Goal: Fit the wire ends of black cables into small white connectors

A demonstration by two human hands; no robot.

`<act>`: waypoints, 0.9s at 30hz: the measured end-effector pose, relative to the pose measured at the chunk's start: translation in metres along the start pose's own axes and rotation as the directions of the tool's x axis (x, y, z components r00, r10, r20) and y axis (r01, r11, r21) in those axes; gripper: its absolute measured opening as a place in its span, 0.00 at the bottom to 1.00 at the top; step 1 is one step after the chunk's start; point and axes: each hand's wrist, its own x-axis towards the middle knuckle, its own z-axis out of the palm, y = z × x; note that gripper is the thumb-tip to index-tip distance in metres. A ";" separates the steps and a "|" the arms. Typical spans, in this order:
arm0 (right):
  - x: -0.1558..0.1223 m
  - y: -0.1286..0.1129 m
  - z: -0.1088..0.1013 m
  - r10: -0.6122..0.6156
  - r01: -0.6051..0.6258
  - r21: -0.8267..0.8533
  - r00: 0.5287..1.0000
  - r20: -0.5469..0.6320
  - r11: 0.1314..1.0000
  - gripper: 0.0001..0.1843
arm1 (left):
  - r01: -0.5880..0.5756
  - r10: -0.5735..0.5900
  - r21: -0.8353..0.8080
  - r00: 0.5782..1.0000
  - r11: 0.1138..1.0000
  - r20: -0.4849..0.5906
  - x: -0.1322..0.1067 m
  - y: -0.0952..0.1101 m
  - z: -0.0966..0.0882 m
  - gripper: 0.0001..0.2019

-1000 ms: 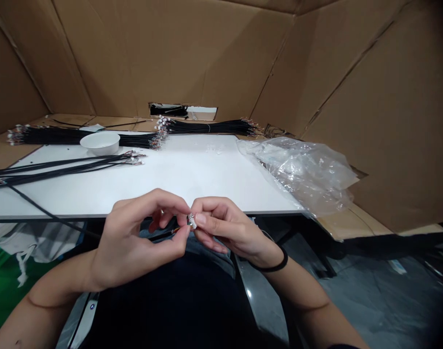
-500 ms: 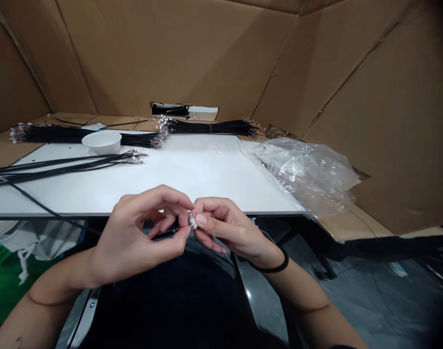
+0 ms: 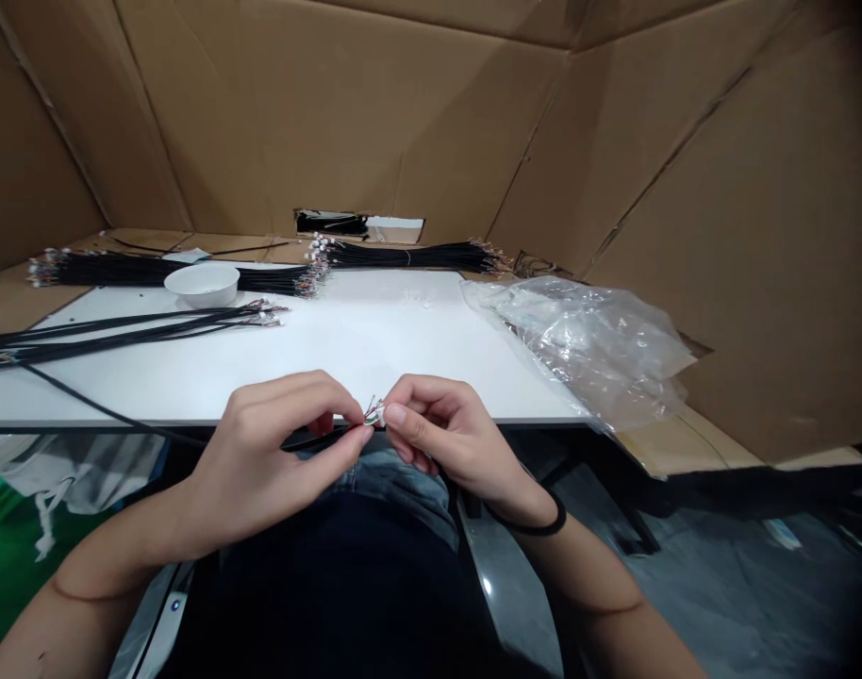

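Black cable (image 3: 324,438) runs sideways, stripped wires (image 3: 372,411) pointing right (at the right hand (image 3: 438,436)).

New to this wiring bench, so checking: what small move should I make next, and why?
Probably hold the black cable steady in your left hand and align the thin coloured wires with your right hand, since they appear splayed beside the small white connector held there.

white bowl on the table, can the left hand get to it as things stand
Probably yes, once the left hand lets go of the cable end. Only a flat bunch of black cables lies between it and the white bowl.
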 end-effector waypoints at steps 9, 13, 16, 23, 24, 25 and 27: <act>0.001 -0.001 0.000 -0.032 0.027 -0.061 0.996 -0.084 0.998 0.20 | -0.057 0.057 0.005 0.995 0.998 0.078 0.001 -0.003 0.001 0.04; 0.001 -0.001 0.001 -0.039 0.026 -0.112 0.992 -0.116 0.993 0.19 | -0.044 0.043 0.008 0.987 0.999 0.157 0.001 -0.003 0.000 0.05; 0.001 0.000 0.002 -0.045 0.028 -0.138 0.991 -0.125 0.990 0.18 | -0.063 0.057 0.028 0.983 0.998 0.173 0.000 -0.004 -0.001 0.05; 0.001 0.002 0.001 -0.054 0.032 -0.190 0.992 -0.114 0.981 0.18 | -0.117 0.104 0.054 0.973 0.992 0.205 -0.002 -0.007 -0.001 0.05; 0.000 0.003 0.001 -0.061 0.036 -0.206 0.992 -0.114 0.978 0.18 | -0.116 0.102 0.054 0.973 0.992 0.209 -0.002 -0.007 -0.001 0.04; 0.000 0.004 0.001 -0.071 0.044 -0.222 0.991 -0.114 0.974 0.18 | -0.115 0.101 0.054 0.972 0.992 0.212 -0.002 -0.007 -0.001 0.04; -0.001 0.005 0.002 -0.104 0.072 -0.255 0.988 -0.114 0.964 0.17 | -0.116 0.102 0.055 0.971 0.992 0.218 -0.003 -0.008 -0.001 0.04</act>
